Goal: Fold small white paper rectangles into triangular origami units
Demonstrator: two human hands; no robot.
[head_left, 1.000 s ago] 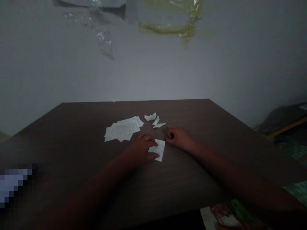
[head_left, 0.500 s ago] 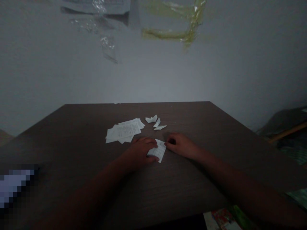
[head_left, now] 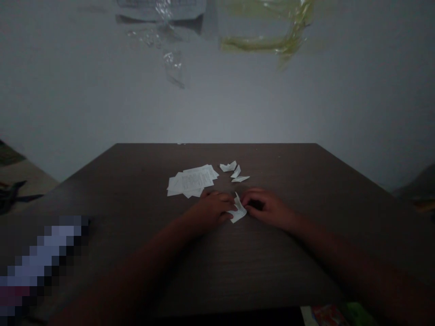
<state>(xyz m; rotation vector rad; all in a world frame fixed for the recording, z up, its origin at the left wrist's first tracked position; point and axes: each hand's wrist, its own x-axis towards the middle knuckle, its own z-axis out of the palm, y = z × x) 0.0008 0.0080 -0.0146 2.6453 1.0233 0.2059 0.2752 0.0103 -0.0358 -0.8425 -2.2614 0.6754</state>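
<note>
A small piece of printed paper (head_left: 239, 213) is between my hands on the table, its upper edge lifted and bent over. My left hand (head_left: 215, 209) grips its left side, thumb below and fingers above. At the right edge, my right hand (head_left: 268, 206) pinches the paper between thumb and fingertips. Just beyond the hands lie three small folded paper pieces: a boat-like one (head_left: 228, 167), a narrow one (head_left: 236, 172) and a flat pointed one (head_left: 240, 179). Loose printed sheets (head_left: 195, 180) overlap in a pile past my left hand.
The dark wooden table (head_left: 210, 267) reaches to a grey wall (head_left: 217, 108) with taped scraps and yellow tape (head_left: 258, 44). A pixelated object (head_left: 47, 253) lies at the left. Colourful items (head_left: 328, 315) show below the front edge.
The paper was lying nearly flat; now its upper part is raised and curls over. My right fingers have closed in on its edge. The whole view has shifted, with things appearing further right.
</note>
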